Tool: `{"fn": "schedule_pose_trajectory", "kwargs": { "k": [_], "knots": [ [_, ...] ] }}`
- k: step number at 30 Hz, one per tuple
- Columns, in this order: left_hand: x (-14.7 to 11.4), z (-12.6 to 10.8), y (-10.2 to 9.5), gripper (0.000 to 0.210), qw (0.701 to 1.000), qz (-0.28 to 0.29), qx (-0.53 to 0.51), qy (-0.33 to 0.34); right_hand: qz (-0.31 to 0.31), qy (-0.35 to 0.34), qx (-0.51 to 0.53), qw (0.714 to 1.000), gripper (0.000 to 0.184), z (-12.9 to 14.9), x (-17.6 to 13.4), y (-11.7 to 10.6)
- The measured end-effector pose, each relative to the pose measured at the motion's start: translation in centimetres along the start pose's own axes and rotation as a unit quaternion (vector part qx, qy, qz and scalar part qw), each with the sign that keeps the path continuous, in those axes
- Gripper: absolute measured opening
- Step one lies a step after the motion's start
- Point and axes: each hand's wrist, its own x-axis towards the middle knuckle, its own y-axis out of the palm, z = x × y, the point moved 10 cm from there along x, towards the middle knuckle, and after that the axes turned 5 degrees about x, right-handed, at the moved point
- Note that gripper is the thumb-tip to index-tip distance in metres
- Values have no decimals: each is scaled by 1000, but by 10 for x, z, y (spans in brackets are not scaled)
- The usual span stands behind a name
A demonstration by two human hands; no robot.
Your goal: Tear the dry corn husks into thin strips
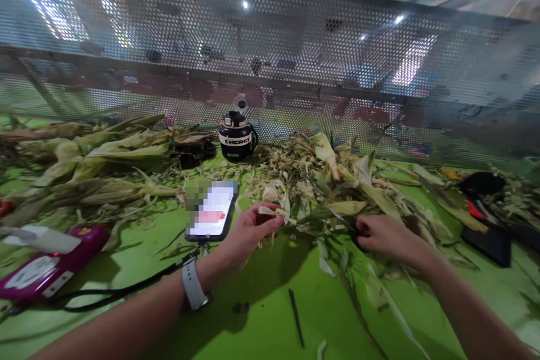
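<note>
My left hand [257,228], a pale watch on its wrist, pinches a pale plant stem [270,212] between thumb and fingertips. Leafy green strands [310,216] extend to the right of that stem. To the right, my right hand [382,239] is closed around a dark-handled tool [358,241], mostly hidden by the fingers. A thin shiny tip [336,214] shows just left of this fist, and I cannot tell for certain whether it belongs to the tool. Behind both hands lies a heap of corn husks and shredded leaves [324,171].
A lit phone [215,211] lies left of my left hand. Beyond it stands a black bottle [235,138]. More corn plants [105,160] and a purple device [54,267] with a black strap are at left. A dark phone-like slab [487,242] lies right. A perforated metal screen [274,56] closes the back.
</note>
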Motion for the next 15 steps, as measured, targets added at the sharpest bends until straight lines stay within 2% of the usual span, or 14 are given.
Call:
{"fn": "schedule_pose_trajectory", "kwargs": {
  "k": [3, 6, 9, 12, 15],
  "knots": [
    [0, -1, 1, 31, 1000, 7, -7, 6, 29, -19, 164, 986, 11, -4, -3, -7],
    [-1, -1, 2, 31, 1000, 11, 0, 6, 38, -50, 288, 956, 24, 8, -6, -9],
    [-2, -3, 4, 32, 1000, 19, 5, 10, 33, -75, 283, 956, 31, 31, -7, -3],
    [-2, -6, 7, 34, 999, 24, 13, 24, -5, -75, 213, 974, 38, 46, -7, 1],
    [-3, -5, 9, 35, 999, 25, 21, 18, -39, -82, 199, 976, 37, 53, -7, -2]
  ]
}}
